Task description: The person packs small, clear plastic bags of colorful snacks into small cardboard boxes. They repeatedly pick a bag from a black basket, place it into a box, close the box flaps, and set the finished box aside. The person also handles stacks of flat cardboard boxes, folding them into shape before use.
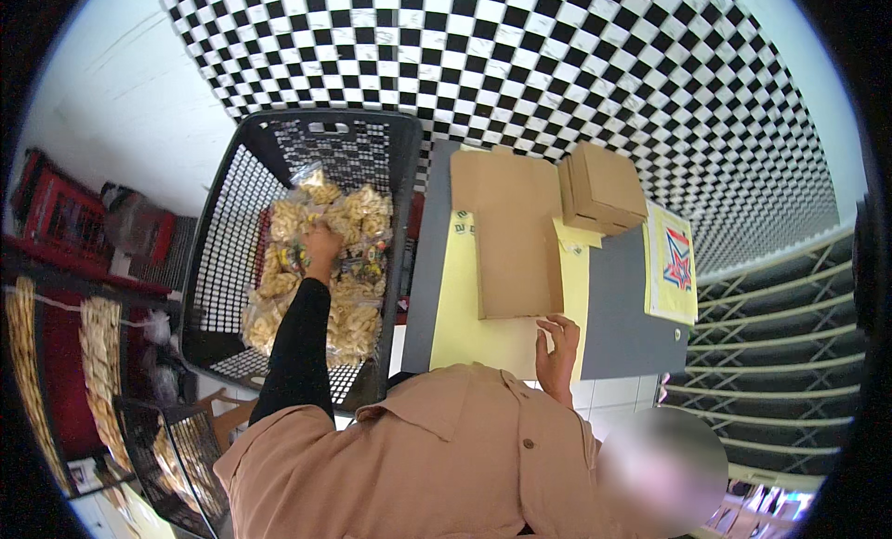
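Observation:
My left hand (323,245) reaches down into a tall black plastic crate (403,260) with lattice walls. It is among clear plastic bags of pale, twisted dry food (355,319), possibly pasta or snacks. The fingers are partly blurred, so whether they grip a bag is unclear. Small bags with colourful contents (366,260) lie close to that hand. On the table to the right rests an unfolded brown cardboard box (519,253) with its lid flap laid back. Beside the box's near right corner is my right hand (559,345), fingers apart and holding nothing.
Yellow sheets (460,337) cover part of the grey table (620,337). Closed cardboard boxes (605,187) stand at the back, near a yellow printed packet (670,264). A checkered wall (488,58) rises behind. A folding metal gate (773,372) is at right; another black crate (188,462) sits lower left.

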A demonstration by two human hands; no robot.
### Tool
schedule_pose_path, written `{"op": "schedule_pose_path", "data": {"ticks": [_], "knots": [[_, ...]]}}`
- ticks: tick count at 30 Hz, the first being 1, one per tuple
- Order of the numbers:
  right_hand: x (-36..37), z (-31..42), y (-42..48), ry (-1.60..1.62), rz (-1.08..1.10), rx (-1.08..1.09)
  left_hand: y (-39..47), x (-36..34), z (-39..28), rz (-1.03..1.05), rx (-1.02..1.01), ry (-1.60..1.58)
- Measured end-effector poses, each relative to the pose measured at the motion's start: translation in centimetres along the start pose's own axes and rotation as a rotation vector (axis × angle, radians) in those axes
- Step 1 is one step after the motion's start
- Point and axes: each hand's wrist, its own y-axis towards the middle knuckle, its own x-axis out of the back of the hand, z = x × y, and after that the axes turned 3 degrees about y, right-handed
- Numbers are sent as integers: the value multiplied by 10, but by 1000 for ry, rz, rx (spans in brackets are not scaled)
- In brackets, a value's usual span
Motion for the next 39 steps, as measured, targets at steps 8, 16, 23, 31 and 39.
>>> {"op": "schedule_pose_path", "data": {"ticks": [8, 16, 23, 31, 39], "knots": [[0, 2, 19, 68, -42, 2, -10, 83, 11, -497, -317, -772], [-4, -1, 65, 347, 8, 92, -135, 229, -102, -143, -446, -1478], [-24, 11, 107, 954, 233, -83, -228, 194, -193, 545, -489, -1606], [-17, -33, 100, 910, 274, -193, -248, 139, -244, 508, -480, -1447], [22, -41, 96, 432, 151, -139, -233, 92, -258, 143, -422, -1079]]}}
